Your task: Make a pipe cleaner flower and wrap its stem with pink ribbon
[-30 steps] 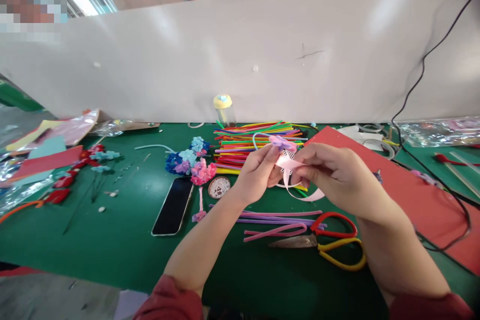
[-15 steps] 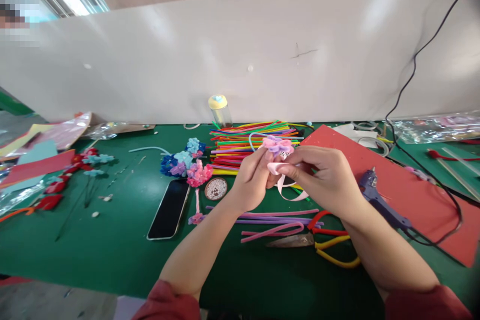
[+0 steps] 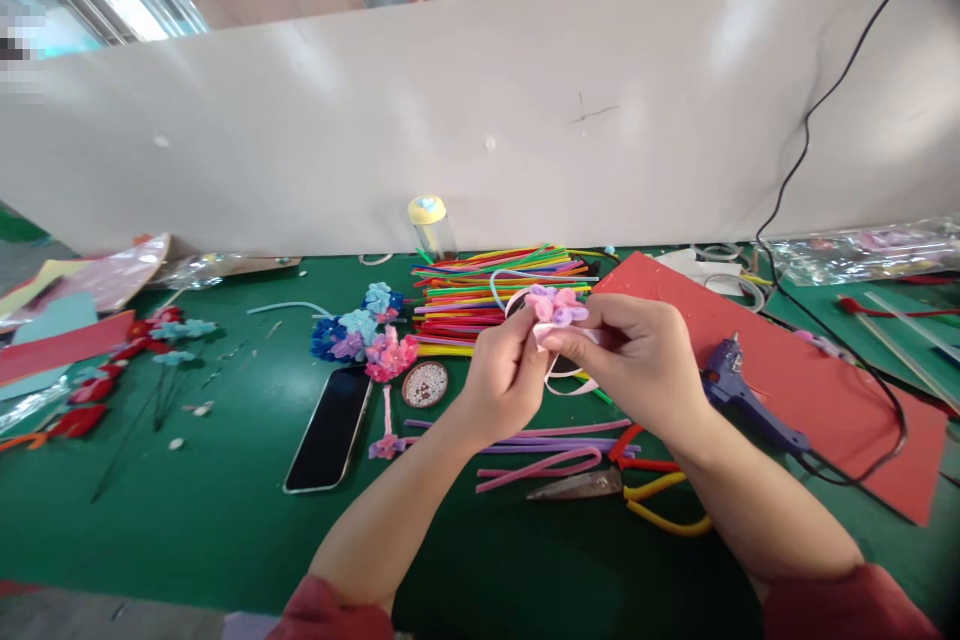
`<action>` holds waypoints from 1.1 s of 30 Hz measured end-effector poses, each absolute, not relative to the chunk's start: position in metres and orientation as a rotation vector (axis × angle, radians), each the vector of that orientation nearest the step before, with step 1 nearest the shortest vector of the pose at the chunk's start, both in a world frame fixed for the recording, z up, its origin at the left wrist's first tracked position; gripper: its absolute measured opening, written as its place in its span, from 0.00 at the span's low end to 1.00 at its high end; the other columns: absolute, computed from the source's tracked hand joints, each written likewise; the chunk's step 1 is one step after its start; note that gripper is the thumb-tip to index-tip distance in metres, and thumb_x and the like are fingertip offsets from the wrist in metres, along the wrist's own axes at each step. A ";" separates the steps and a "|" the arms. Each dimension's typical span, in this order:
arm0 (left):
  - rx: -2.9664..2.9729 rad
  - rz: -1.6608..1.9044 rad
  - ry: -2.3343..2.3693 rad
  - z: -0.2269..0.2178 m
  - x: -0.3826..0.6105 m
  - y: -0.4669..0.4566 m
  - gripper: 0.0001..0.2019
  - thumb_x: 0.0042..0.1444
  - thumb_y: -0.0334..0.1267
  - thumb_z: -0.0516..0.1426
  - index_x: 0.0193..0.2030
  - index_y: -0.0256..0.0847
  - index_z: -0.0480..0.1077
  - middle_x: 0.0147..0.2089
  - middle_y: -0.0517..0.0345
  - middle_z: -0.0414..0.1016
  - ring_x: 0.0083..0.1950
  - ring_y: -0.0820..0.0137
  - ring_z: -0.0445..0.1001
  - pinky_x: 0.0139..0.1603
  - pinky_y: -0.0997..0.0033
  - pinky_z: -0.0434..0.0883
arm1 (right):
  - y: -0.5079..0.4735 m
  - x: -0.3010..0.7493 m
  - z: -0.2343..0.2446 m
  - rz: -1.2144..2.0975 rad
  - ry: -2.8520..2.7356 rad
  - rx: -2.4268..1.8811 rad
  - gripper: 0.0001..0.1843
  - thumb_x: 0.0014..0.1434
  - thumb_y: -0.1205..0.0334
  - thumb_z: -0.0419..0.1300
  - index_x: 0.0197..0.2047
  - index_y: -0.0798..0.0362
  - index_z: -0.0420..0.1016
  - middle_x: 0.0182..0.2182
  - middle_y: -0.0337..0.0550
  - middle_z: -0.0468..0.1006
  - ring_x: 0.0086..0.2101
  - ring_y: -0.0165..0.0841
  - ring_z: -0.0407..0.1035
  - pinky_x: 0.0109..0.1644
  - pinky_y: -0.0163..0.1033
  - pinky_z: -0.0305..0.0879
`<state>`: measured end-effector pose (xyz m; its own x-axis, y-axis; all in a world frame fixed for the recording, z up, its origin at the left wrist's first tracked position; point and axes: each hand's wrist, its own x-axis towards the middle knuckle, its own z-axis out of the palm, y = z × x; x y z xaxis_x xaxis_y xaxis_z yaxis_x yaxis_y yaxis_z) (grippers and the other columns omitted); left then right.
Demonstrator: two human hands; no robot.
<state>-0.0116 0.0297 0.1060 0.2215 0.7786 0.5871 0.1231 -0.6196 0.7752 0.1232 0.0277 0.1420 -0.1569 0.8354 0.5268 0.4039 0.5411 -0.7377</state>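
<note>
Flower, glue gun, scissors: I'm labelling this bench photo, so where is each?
flower (image 3: 555, 304): head view, on its pink and purple petals.
glue gun (image 3: 721, 378): head view, on its blue body.
scissors (image 3: 579, 487): head view, on the metal blades.

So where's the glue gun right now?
In the head view, the blue glue gun lies on the red sheet at the right of the green table, just beside the right hand and beyond the scissors.
</note>
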 end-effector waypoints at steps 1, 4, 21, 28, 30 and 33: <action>1.922 1.425 0.837 0.107 -0.011 0.029 0.13 0.61 0.42 0.44 0.27 0.40 0.56 0.19 0.66 0.55 0.19 0.79 0.53 0.20 0.77 0.53 | 0.028 0.123 0.142 0.542 -1.763 -1.042 0.25 0.48 0.50 0.63 0.14 0.55 0.56 0.14 0.30 0.50 0.18 0.21 0.44 0.17 0.29 0.41; 1.929 1.399 0.832 0.108 -0.011 0.027 0.12 0.61 0.38 0.43 0.27 0.40 0.55 0.18 0.67 0.54 0.18 0.79 0.51 0.19 0.77 0.52 | 0.029 0.123 0.140 0.540 -1.755 -1.074 0.27 0.48 0.49 0.62 0.14 0.54 0.52 0.14 0.30 0.48 0.18 0.21 0.42 0.17 0.30 0.40; 1.748 1.433 0.728 0.103 -0.009 0.027 0.18 0.62 0.44 0.42 0.23 0.40 0.54 0.19 0.64 0.54 0.20 0.78 0.54 0.21 0.74 0.52 | 0.029 0.119 0.134 0.476 -1.720 -1.052 0.29 0.49 0.50 0.61 0.15 0.53 0.45 0.15 0.30 0.45 0.18 0.21 0.41 0.18 0.30 0.39; 1.715 1.358 0.591 0.095 -0.014 0.033 0.19 0.60 0.49 0.45 0.23 0.39 0.55 0.17 0.66 0.52 0.17 0.80 0.50 0.18 0.76 0.51 | 0.030 0.123 0.137 0.825 -1.743 -0.971 0.28 0.49 0.43 0.59 0.13 0.56 0.56 0.14 0.32 0.50 0.19 0.22 0.45 0.19 0.30 0.43; 1.732 1.375 0.604 0.096 -0.015 0.033 0.19 0.60 0.47 0.46 0.22 0.39 0.56 0.16 0.65 0.53 0.17 0.80 0.51 0.18 0.76 0.50 | 0.031 0.125 0.138 0.872 -1.763 -0.950 0.28 0.47 0.42 0.59 0.12 0.56 0.58 0.14 0.33 0.53 0.18 0.22 0.47 0.19 0.30 0.45; 1.717 1.400 0.626 0.099 -0.015 0.031 0.18 0.61 0.45 0.46 0.23 0.38 0.59 0.16 0.65 0.53 0.18 0.80 0.51 0.18 0.77 0.50 | 0.035 0.128 0.141 0.920 -1.780 -0.928 0.26 0.45 0.45 0.63 0.13 0.56 0.61 0.14 0.34 0.58 0.18 0.23 0.54 0.20 0.31 0.51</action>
